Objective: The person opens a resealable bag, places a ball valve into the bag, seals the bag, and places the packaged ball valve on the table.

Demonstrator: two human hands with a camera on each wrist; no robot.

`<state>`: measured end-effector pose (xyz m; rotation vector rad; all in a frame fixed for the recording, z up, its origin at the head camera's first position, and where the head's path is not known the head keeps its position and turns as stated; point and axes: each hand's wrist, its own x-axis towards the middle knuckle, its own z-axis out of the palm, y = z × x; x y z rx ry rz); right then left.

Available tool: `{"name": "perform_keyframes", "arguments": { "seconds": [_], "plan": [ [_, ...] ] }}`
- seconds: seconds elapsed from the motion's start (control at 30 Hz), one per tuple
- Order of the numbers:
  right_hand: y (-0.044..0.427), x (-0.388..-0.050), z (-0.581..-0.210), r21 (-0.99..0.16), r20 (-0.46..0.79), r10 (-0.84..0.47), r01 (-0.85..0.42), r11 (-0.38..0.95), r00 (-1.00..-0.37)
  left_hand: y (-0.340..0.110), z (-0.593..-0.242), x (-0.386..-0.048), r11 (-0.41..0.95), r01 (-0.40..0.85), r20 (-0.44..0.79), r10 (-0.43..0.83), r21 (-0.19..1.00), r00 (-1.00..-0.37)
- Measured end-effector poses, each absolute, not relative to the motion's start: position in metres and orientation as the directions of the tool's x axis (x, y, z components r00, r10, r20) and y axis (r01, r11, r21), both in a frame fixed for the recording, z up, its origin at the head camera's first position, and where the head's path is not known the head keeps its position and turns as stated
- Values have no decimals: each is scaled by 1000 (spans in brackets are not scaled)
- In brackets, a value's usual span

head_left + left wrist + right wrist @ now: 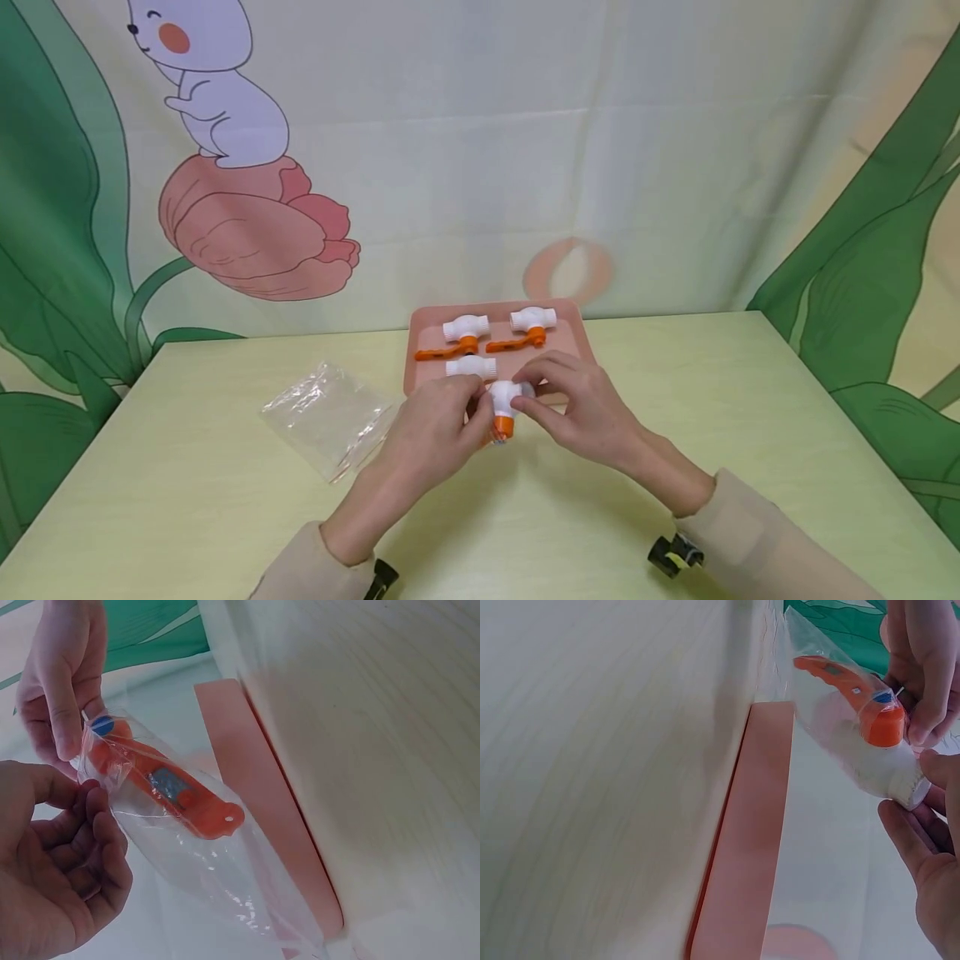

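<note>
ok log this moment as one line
left hand: pinches clear plastic bag; right hand: grips white plastic valve; orange lever: inside bag; more valves: on pink tray

head view, centre: left hand (438, 421) is hiding part of the held valve (504, 397) and of another valve (471, 367) in the tray (497, 321). upper left: top edge is cropping a drawn white animal (232, 108). right wrist view: right edge is cutting the right hand (939, 885), bottom edge the tray.

An indoor tabletop workspace, judging by the pale table (720, 408) against a cartoon-printed cloth backdrop (465, 167).
</note>
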<state>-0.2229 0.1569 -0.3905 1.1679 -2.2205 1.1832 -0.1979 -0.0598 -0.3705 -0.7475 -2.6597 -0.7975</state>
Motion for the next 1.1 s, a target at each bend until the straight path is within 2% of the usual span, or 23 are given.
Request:
{"name": "perform_keyframes", "arguments": {
  "seconds": [0.3,0.57,0.87,1.1],
  "plan": [
    [155,-221,-390,-507,622,-501,-797,328,-601,-59,-372,-199,703,568,409,409,428,-816],
    [151,-222,-393,-474,633,-527,-822,314,-567,-57,-371,-198,693,568,409,407,444,-817],
    [154,-223,-390,-439,656,-499,-824,359,-567,-57,-372,-198,708,569,406,415,418,-814],
    [161,-225,-386,-463,615,-485,-782,416,-622,-58,-371,-198,723,551,386,408,418,-828]
  ]
}}
